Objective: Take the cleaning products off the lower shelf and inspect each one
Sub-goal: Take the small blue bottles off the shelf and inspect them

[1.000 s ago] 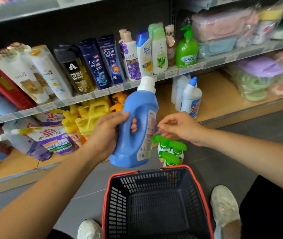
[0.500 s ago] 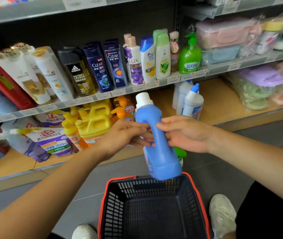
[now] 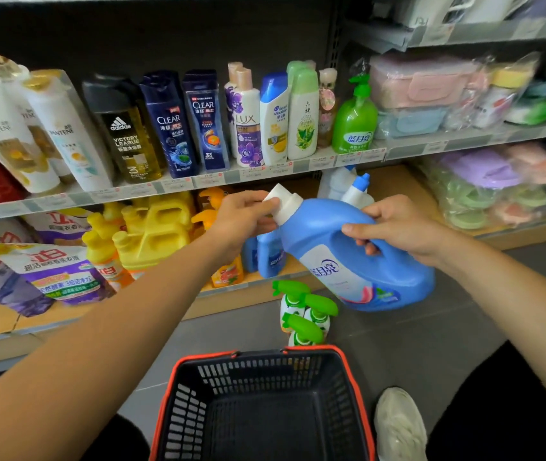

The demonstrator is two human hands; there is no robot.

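Bottle (image 3: 331, 261) now tilted; right hand (image 3: 398, 231) grips handle (image 3: 328, 214), left hand (image 3: 241, 217) seemingly pinches cap (image 3: 286, 202).

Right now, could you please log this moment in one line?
left hand: holds white cap | right hand: grips blue bottle handle

A black shopping basket (image 3: 265, 362) with a red rim stands on the grey tiled floor (image 3: 414, 334), a white shoe (image 3: 400, 424) just beside it at right. On the upper shelf (image 3: 178, 186) stand white Pantene bottles (image 3: 62, 128), a dark adidas bottle (image 3: 125, 134), two navy Clear bottles (image 3: 171, 128), a Lux bottle (image 3: 248, 121) and a green pump bottle (image 3: 355, 118); plastic-wrapped pastel boxes (image 3: 421, 84) lie farther right.
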